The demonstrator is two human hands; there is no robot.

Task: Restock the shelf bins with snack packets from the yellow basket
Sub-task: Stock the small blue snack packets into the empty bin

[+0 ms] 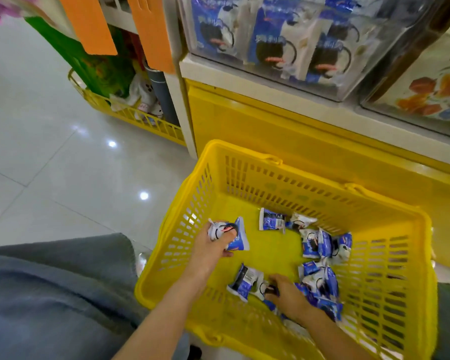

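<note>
A yellow basket (pixel 247 175) stands on the floor before the shelf, with several blue-and-white snack packets (pixel 322 242) scattered on its bottom. My left hand (pixel 209 249) holds a bunch of packets (pixel 234 233) just above the basket's left side. My right hand (pixel 287 294) reaches into the near part of the basket and its fingers close on a packet (pixel 264 288) lying there. A clear shelf bin (pixel 283 40) above holds the same blue-and-white packets, standing in rows.
The yellow shelf base (pixel 283 131) rises right behind the basket. A second clear bin (pixel 426 92) with flower-printed packs sits at the right. A yellow wire rack (pixel 130 113) with goods stands at the left on the shiny tiled floor (pixel 50 165). My grey-trousered knee (pixel 50 294) is at lower left.
</note>
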